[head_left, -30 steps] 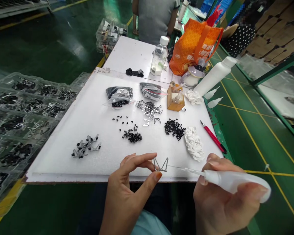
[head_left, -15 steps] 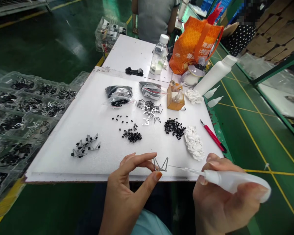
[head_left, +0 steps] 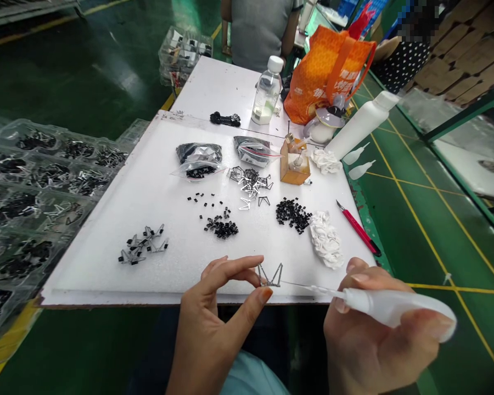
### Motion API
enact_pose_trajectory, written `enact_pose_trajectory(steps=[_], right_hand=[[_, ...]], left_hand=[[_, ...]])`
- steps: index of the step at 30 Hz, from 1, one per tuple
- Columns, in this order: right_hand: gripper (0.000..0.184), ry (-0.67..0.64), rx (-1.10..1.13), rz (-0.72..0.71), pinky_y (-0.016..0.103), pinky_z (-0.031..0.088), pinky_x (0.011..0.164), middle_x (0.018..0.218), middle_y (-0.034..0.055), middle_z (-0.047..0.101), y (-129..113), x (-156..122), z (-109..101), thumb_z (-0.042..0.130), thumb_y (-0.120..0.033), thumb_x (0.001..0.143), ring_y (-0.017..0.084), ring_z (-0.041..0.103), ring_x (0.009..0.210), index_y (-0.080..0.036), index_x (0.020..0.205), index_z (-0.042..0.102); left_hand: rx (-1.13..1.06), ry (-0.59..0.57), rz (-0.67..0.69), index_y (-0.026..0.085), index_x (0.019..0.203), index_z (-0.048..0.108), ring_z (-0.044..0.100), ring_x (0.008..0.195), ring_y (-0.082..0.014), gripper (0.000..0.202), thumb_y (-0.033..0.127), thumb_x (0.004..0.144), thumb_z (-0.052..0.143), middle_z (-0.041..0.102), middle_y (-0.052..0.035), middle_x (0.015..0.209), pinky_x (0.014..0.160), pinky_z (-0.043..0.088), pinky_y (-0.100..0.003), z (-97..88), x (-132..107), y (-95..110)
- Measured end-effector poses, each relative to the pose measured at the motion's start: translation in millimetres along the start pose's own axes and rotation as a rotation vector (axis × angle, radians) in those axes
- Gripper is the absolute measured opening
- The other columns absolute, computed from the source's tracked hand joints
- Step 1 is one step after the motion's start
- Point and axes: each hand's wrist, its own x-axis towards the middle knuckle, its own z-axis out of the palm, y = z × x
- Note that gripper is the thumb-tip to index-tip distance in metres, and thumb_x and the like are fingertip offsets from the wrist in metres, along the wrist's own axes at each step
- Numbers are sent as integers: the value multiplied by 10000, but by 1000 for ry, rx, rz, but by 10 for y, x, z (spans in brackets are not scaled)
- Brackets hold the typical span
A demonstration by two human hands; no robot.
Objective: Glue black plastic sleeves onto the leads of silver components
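Close Work, Held Steady

A small wire frame (head_left: 269,277), shaped like two upright points, sits just above the near edge of the white foam board (head_left: 160,274). The person's left hand (head_left: 214,323) pinches its base between thumb and forefinger, with the other fingers curled in behind. The right hand (head_left: 370,329) is closed around a white squeeze bottle (head_left: 391,307), which lies nearly level, just beyond the board's right corner. The bottle's thin needle tip (head_left: 300,286) ends just beside the frame; I can't tell whether they touch.

Farther up the middle of the board lie a heap of loose wire frames (head_left: 250,186) and a scatter of tiny black pieces (head_left: 221,227). Near the board's left side is a cluster of finished-looking frames with black pieces (head_left: 143,244). Two plastic bags (head_left: 198,153) sit toward the far edge, and a crumpled white cloth (head_left: 326,240) lies by the right edge. A red craft knife (head_left: 358,230) rests just off that edge, while stacked plastic trays (head_left: 45,175) sit off the left edge. Beyond the far end, a co-worker (head_left: 257,33) sits with their back turned.
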Motion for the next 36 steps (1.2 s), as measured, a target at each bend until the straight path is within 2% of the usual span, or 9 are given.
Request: enact_pose_trajectory(steps=[6,14,20,22,24,27,29,32,36], right_hand=[[453,-1,24,-18,444,402,947,711,11,684,19,-7,-21,513,-513,967,182,573,650,-193,787,778],[468,34,17,47,414,397,923,633,-2,644,-50,3,43,596,-603,930,190,542,651,-213,745,778],[461,56,38,42,404,430,970,635,-35,635,-64,9,33,572,-586,961,143,457,520,-227,770,788],[471,60,58,48,393,472,899,572,-50,598,-14,57,-14,535,-564,981,129,439,464,-227,766,784],[480,126,31,91,354,481,687,540,-47,577,84,137,-88,516,-554,980,126,436,432,-216,746,764],[450,291,-128,130,293,323,452,586,-20,620,299,277,-239,557,-547,939,123,443,435,-197,697,705],[386,325,-231,125,282,312,436,643,3,670,442,357,-347,664,-502,878,112,456,450,-175,675,695],[331,295,-314,127,290,359,460,680,31,707,560,437,-477,789,-445,786,116,491,476,-132,691,737],[362,363,-290,48,295,326,451,653,17,689,462,485,-523,716,-489,826,125,487,474,-159,678,714]], left_hand=[[-8,1,1,433,1021,799,692,877,-176,229,302,834,815,735,80,802,1239,291,-477,4,0,-8],[-8,-6,-29,434,1021,800,696,892,-173,233,301,830,816,746,82,819,1243,277,-478,-1,-4,14],[-3,11,-21,419,1005,809,686,884,-175,225,303,813,826,740,73,802,1221,309,-449,9,12,9],[-7,14,-25,424,1005,809,678,880,-174,225,309,813,828,734,73,801,1213,318,-442,4,10,-8],[-6,20,-23,430,1022,807,668,888,-173,227,325,821,824,728,70,811,1195,340,-425,-8,7,-33],[8,34,-9,434,1056,800,658,924,-170,234,360,834,818,721,65,837,1142,395,-363,-34,6,-79],[13,43,-15,439,1065,796,655,944,-161,236,387,836,818,715,66,856,1080,441,-302,-50,12,-110],[4,48,-51,444,1072,792,657,956,-142,243,422,831,822,707,72,874,1015,472,-236,-64,27,-145],[-18,45,-91,441,1056,798,665,965,-135,244,435,816,838,710,76,878,1029,470,-229,-67,38,-150]])
